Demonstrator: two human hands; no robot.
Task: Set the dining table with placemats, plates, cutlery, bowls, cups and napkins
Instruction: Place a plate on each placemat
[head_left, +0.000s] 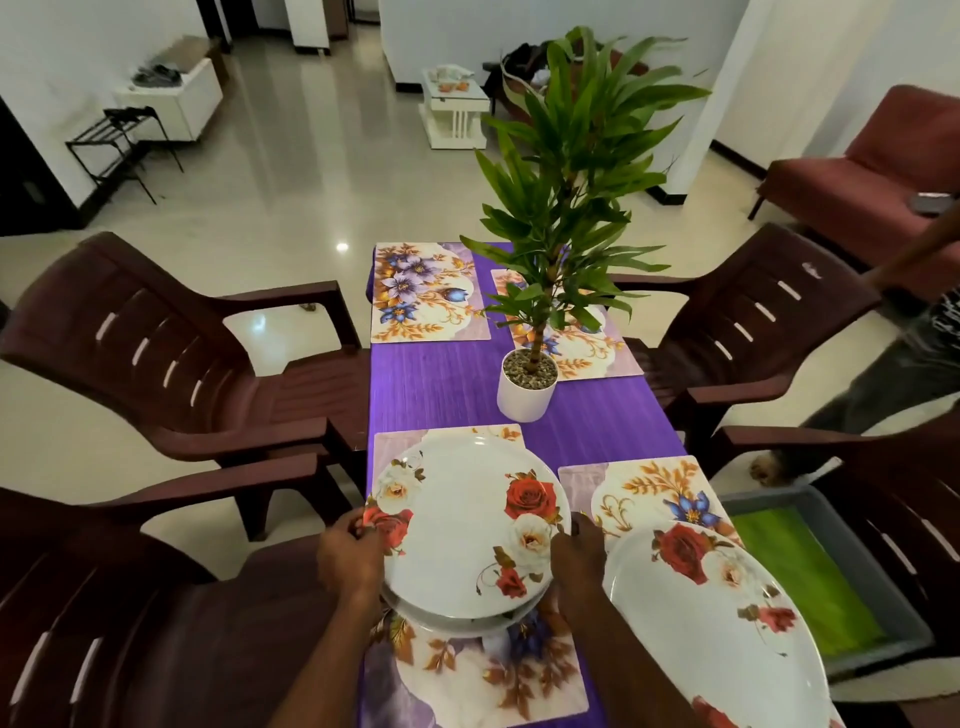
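Purple-clothed table (426, 400): four placemats laid around potted plant (527, 387), one plate (717, 618) set nearside-right, plate stack (462, 530) nearside-left gripped at rims by curled left hand (349, 558) and right hand (577, 553); cutlery, bowls, cups, napkins outstanding.

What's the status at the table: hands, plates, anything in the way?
Left hand and right hand each grip the plate stack over the near-left placemat. One plate down on the right. Potted plant mid-table, clear of the stack.

I see glossy, smooth plates (467, 525), printed placemats (423, 293) with slight sheen, ribbed purple cloth (431, 389) covering the surface, moulded plastic chairs (156, 353).
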